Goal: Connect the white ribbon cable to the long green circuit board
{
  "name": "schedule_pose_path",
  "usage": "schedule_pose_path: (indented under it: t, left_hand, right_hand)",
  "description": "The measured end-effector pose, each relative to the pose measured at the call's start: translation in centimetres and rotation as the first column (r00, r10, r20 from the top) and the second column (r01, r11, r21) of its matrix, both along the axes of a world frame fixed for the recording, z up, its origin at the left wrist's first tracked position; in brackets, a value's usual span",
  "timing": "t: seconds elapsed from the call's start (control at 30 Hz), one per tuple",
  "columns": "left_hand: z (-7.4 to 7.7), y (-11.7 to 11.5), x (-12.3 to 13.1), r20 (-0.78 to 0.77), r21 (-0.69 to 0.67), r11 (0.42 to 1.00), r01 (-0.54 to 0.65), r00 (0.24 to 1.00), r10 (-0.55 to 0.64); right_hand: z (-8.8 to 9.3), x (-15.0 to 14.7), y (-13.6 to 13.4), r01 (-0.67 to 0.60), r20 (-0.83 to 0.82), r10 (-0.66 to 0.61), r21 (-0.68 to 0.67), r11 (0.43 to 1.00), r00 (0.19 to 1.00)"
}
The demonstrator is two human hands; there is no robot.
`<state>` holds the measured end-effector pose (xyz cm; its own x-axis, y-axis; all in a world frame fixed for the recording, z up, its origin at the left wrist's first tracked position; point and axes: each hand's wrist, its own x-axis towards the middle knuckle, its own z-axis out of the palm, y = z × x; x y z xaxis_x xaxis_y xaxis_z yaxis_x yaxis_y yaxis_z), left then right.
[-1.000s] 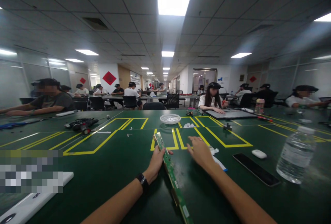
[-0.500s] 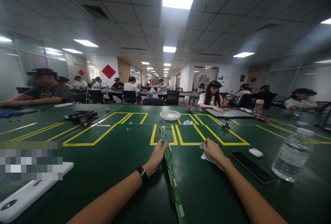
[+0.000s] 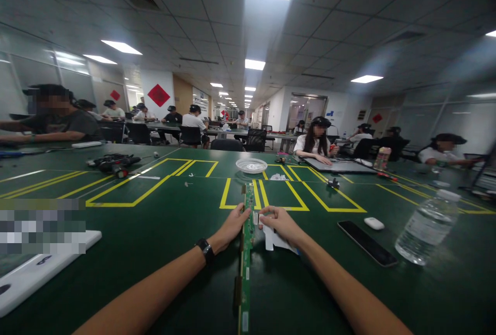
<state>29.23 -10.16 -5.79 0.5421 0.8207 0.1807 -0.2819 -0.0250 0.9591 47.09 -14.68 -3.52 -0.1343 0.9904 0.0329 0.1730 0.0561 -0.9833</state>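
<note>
A long, narrow green circuit board (image 3: 247, 268) stretches away from me over the table, brown strips along its left edge. My left hand (image 3: 231, 225) is closed on its far part, thumb on top, with a dark band at the wrist. Just right of the board, my right hand (image 3: 282, 224) pinches a small pale piece (image 3: 256, 218) close to the board's edge; I cannot tell whether they touch. Crumpled white paper (image 3: 268, 238) hangs from beneath the right palm, partly hidden by the fingers.
Beyond the board stands a white basket (image 3: 251, 166). On the right are a black phone (image 3: 367, 242), a white earbud case (image 3: 374, 223) and a water bottle (image 3: 428, 229). Power tools (image 3: 114, 163) lie far left, a white device (image 3: 50, 268) near left. Several people sit around.
My right hand has moved left to the board, carrying the small piece and the white paper. The board, in my left hand, has swung to point more straight ahead. The view has shifted slightly.
</note>
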Motion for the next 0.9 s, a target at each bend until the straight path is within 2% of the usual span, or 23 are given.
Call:
schedule_pose_path:
  t: [0.3, 0.9]
  left_hand:
    - [0.45, -0.41, 0.06, 0.023, -0.033, 0.997, 0.071, 0.997, -0.070]
    - [0.13, -0.27, 0.02, 0.031, -0.033, 0.999, 0.038, 0.999, -0.037]
  right_hand:
    - [-0.14, 0.13, 0.13, 0.047, 0.002, -0.047, 0.006, 0.999, 0.999]
    - [0.21, 0.15, -0.22, 0.039, 0.005, -0.039, 0.013, 0.999, 0.999]
